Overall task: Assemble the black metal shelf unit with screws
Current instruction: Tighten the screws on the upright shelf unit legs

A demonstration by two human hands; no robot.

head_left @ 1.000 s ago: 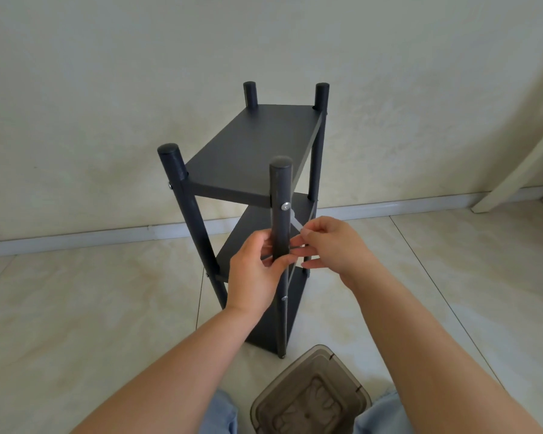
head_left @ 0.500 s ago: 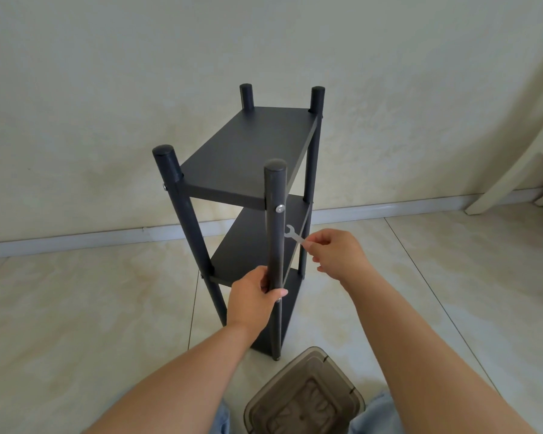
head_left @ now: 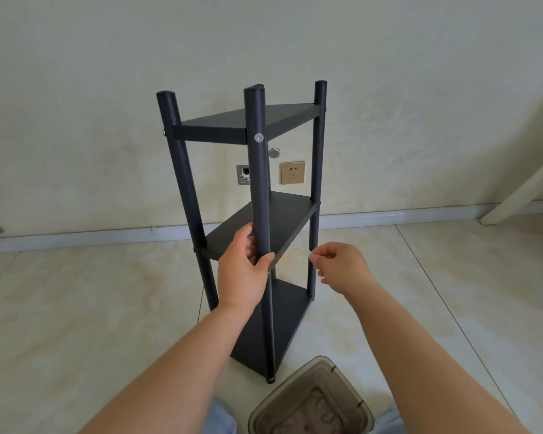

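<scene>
Tiled floor [head_left: 76, 308], black shelf unit [head_left: 282, 227] standing, brown bin [head_left: 311, 402]

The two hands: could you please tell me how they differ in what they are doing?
The left hand wraps round the shelf unit's front post; the right hand touches no post. The left grips a thick tube, while the right pinches a small pale tool, barely visible. Both are level with the middle shelf.

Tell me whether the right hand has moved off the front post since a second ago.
Yes. The right hand, pinching a small wrench, has drawn away rightward from the front post, which the left hand grips.
</scene>
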